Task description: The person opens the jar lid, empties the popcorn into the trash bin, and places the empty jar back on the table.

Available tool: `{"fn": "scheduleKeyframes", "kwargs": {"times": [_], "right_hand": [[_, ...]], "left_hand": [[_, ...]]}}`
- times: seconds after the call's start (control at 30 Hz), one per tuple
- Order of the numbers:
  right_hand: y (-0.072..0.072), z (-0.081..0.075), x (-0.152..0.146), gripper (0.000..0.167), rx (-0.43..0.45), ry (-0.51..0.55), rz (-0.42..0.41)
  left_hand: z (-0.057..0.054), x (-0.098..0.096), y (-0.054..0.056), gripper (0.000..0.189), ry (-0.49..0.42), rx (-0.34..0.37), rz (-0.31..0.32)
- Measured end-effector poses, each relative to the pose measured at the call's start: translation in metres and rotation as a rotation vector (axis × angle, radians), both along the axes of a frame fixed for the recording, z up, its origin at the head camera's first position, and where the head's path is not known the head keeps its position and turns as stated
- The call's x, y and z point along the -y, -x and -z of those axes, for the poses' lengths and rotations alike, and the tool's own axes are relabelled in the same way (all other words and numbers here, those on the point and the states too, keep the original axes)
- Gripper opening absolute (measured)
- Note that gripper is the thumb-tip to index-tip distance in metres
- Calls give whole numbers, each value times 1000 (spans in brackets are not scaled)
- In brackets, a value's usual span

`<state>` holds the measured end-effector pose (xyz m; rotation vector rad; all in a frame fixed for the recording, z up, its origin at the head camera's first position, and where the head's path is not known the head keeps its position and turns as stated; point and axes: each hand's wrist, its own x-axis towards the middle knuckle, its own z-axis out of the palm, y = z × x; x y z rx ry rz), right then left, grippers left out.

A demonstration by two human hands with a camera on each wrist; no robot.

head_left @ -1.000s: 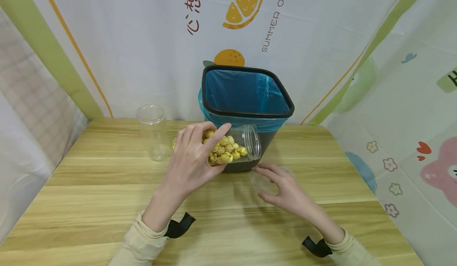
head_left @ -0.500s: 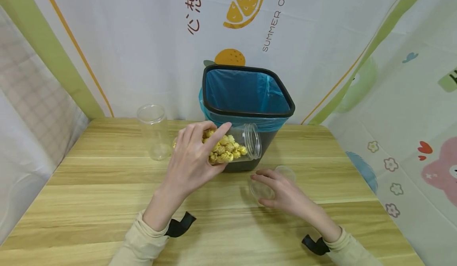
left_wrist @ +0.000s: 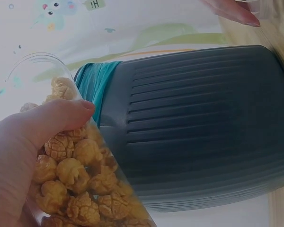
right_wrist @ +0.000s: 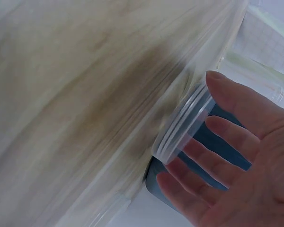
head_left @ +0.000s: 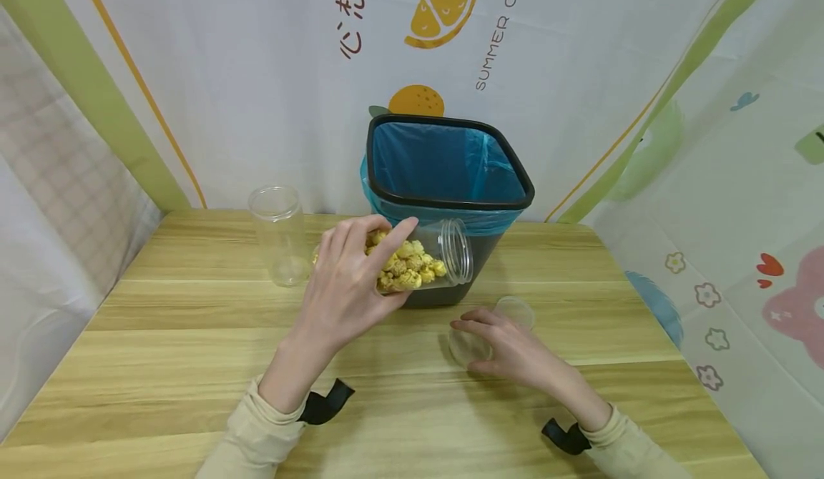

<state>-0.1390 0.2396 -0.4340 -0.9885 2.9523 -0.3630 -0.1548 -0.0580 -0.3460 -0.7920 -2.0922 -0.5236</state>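
Note:
My left hand (head_left: 344, 279) grips a clear plastic jar (head_left: 428, 232) around its body, tilted on its side with its threaded, uncapped mouth to the right. Inside lies yellow popcorn (head_left: 412, 268), seen up close as caramel-brown popcorn (left_wrist: 85, 175) in the left wrist view. My right hand (head_left: 515, 347) holds a clear round lid (head_left: 466, 349) by its rim between thumb and fingers. The right wrist view shows this ridged lid (right_wrist: 182, 127) edge-on, just over the table. A second clear lid (head_left: 518, 311) lies behind the right hand, partly covered by it.
Behind the jar stands a dark bin (head_left: 444, 297) with a blue liner (head_left: 438, 164). A clear open jar (head_left: 280, 239) stands upright at the back left of the wooden table (head_left: 193, 364). Printed curtains hang behind and to the sides.
My right hand has drawn one lid slightly left and toward me, exposing the second lid behind it. The left hand and its popcorn jar stay nearly still.

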Motion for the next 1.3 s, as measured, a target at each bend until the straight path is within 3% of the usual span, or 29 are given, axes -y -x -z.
{"fn": "scheduleKeyframes", "kwargs": {"times": [0.23, 0.77, 1.03, 1.3], "right_hand": [[0, 3, 0, 69, 52, -11, 7], [0, 7, -1, 70, 47, -10, -4], [7, -2, -9, 53, -54, 124, 39], [12, -18, -22, 43, -98, 305, 121]], "left_hand": [[0, -1, 0, 93, -1, 7, 3], [-3, 0, -1, 97, -20, 9, 22], [-3, 1, -1, 97, -35, 6, 18], [-3, 2, -2, 99, -53, 10, 22]]}}
